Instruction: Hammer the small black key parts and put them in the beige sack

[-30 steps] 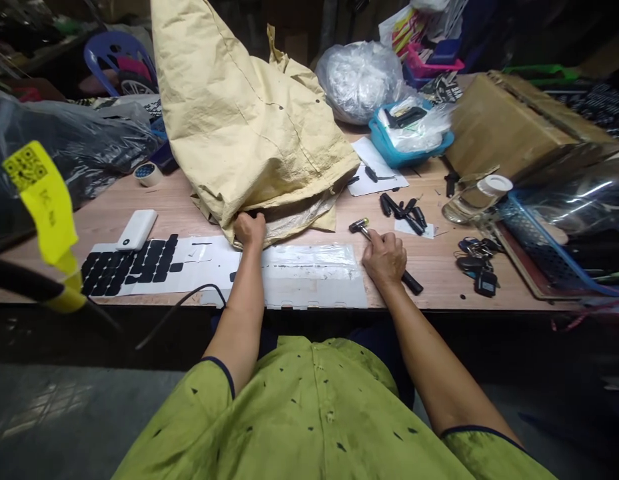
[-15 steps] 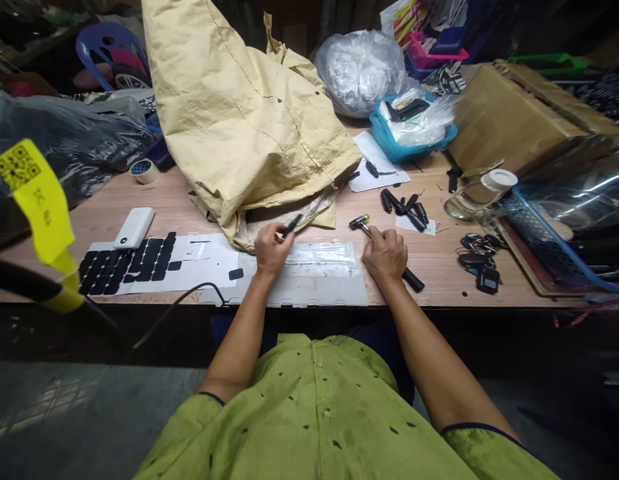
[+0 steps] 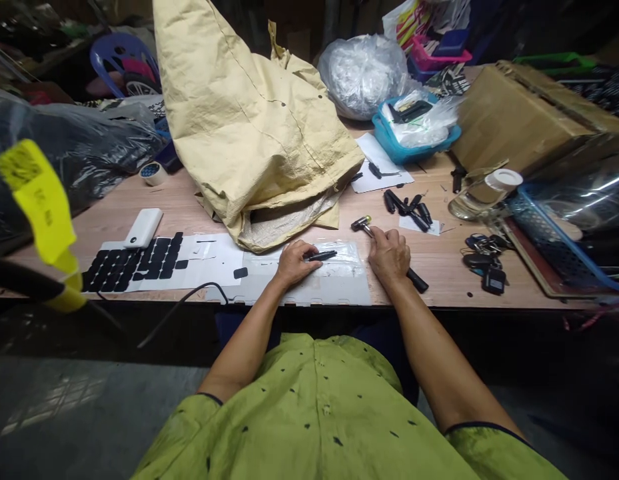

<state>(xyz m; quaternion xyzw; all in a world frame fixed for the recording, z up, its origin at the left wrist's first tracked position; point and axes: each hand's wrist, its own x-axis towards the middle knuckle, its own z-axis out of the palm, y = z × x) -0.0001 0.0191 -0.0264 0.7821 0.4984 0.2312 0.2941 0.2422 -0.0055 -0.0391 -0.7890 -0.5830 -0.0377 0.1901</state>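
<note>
My left hand (image 3: 294,264) is closed on a slim black piece (image 3: 325,255), which points right, low over the clear plastic-covered grey board (image 3: 334,287). What kind of piece it is, I cannot make out. My right hand (image 3: 390,255) grips a small hammer (image 3: 418,281) at the right end of the board. The hammer's head sticks out beyond the fingers, and its black handle shows below the hand. To the left of the board, a white sheet (image 3: 216,267) carries rows of black rounded patches (image 3: 159,257). Several black pieces (image 3: 409,208) lie beyond my right hand.
A large tan cloth sheet (image 3: 259,127) is heaped behind the board. A white power bank (image 3: 144,228) and a tape roll (image 3: 153,174) lie at left. At right are keys (image 3: 492,277), a clear bottle (image 3: 482,193), a blue basket (image 3: 396,143) and a cardboard box (image 3: 514,120).
My left hand has come down and to the right with the black piece, which now lies nearly level over the board. My right hand keeps its grip on the hammer.
</note>
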